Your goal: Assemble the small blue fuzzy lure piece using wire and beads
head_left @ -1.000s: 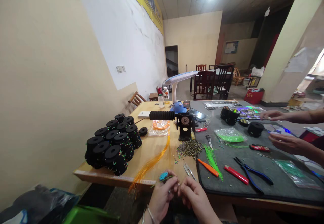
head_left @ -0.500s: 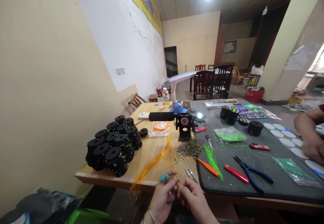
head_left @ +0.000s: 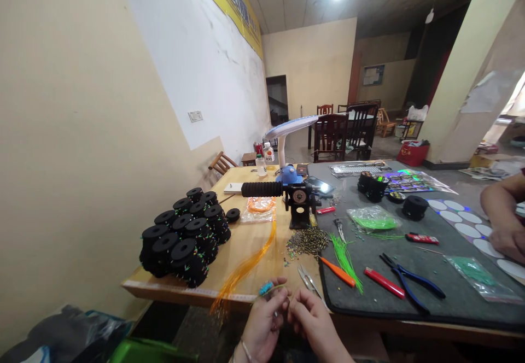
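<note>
My left hand (head_left: 262, 322) and my right hand (head_left: 314, 319) meet at the near table edge, fingers pinched together. Between them they hold a small blue piece (head_left: 266, 287) with a thin yellow-green strand; what the right fingers grip is too small to make out. Just beyond lie small snips (head_left: 307, 279), an orange strand bundle (head_left: 246, 264) and a pile of beads (head_left: 307, 239).
Stacked black foam spools (head_left: 184, 232) stand at the left. A black winder (head_left: 297, 202) and a desk lamp (head_left: 289, 133) stand mid-table. On the grey mat (head_left: 394, 264) lie green strands, an orange tool, a red lighter and blue pliers. Another person's arm (head_left: 506, 215) rests at the right.
The other person's two outstretched arms drew back to the right edge. My hands stayed pinched together at the table edge, shifting only slightly.
</note>
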Tool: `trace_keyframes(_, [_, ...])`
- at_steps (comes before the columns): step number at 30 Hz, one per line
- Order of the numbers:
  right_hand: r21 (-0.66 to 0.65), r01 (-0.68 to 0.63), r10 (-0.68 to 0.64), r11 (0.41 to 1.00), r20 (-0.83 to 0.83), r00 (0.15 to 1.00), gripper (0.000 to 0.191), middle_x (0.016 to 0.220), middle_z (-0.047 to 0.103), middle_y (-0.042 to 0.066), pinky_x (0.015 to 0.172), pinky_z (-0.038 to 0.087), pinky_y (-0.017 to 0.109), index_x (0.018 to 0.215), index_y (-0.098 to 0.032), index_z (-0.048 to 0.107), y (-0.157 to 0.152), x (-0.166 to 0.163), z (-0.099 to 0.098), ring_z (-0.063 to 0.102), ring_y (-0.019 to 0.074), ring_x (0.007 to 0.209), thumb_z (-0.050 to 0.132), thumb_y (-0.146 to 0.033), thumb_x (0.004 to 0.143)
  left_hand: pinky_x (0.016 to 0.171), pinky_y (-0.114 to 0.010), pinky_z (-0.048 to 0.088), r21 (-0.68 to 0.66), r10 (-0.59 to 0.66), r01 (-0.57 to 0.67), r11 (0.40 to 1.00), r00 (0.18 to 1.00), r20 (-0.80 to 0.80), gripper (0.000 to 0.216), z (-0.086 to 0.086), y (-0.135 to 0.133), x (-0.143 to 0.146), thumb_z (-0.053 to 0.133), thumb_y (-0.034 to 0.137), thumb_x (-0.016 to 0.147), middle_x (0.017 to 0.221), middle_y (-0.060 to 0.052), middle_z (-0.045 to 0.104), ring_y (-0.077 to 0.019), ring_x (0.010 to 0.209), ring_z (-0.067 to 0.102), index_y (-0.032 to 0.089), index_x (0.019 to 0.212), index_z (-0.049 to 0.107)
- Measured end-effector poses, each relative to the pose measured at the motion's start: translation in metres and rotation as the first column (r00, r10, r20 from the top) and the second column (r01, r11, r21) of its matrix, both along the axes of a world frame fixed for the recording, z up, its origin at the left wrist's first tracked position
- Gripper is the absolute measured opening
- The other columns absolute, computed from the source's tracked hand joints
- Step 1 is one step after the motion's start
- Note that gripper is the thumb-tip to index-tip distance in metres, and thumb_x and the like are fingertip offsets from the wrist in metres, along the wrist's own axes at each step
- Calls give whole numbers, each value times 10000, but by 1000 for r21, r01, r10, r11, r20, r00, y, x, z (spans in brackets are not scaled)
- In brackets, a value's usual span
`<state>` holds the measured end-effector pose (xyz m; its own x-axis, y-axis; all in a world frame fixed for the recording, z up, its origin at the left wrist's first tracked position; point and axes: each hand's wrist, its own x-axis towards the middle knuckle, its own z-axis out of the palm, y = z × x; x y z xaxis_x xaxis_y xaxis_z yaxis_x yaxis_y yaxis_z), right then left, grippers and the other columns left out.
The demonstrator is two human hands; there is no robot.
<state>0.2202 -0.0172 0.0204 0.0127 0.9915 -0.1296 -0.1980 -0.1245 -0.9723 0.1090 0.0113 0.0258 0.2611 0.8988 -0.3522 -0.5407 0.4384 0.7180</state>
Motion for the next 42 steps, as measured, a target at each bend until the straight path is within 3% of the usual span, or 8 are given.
trace_keyframes(8, [-21, -11, 11, 1000, 0, 1000, 342, 527, 525, -42, 406, 227, 182, 630, -199, 434, -1, 0, 6, 368, 54, 407, 596, -495, 685, 362, -111, 125, 5, -7, 7, 1000, 1000, -17, 561, 2, -1, 0, 910, 341, 483, 566, 64, 542, 1, 408, 389, 150, 944, 654])
trace_keyframes(16, [1, 14, -14, 1000, 7, 1000, 328, 529, 524, -43, 402, 229, 182, 646, -193, 449, 1, -1, -7, 366, 52, 403, 576, -489, 711, 365, -116, 112, 28, -29, 29, 999, 999, -27, 555, 2, -1, 0, 897, 363, 508, 553, 68, 528, 11, 387, 343, 145, 952, 646])
trace_keyframes(23, [-19, -20, 21, 1000, 11, 1000, 387, 528, 519, -45, 401, 231, 175, 641, -193, 439, 0, 1, 4, 375, 48, 408, 603, -540, 690, 364, -118, 111, 36, -17, 19, 999, 999, -45, 573, 3, -2, 0, 899, 383, 493, 552, 69, 522, 12, 378, 320, 147, 947, 642])
trace_keyframes(35, [-35, -27, 27, 999, 2, 1000, 438, 535, 518, -45, 424, 275, 186, 642, -200, 436, 0, 2, 3, 393, 60, 424, 629, -592, 677, 375, -127, 118, 57, -28, 31, 998, 998, -51, 549, -1, -1, -1, 882, 367, 535, 568, 69, 528, 10, 384, 321, 160, 978, 634])
trace_keyframes(42, [-42, -22, 21, 999, -6, 1000, 433, 521, 515, -49, 410, 254, 179, 633, -197, 431, 0, 1, 6, 370, 48, 406, 628, -582, 657, 373, -122, 107, 38, -18, 20, 999, 997, -71, 576, 6, -4, -1, 893, 385, 498, 543, 76, 505, 8, 389, 321, 157, 962, 639])
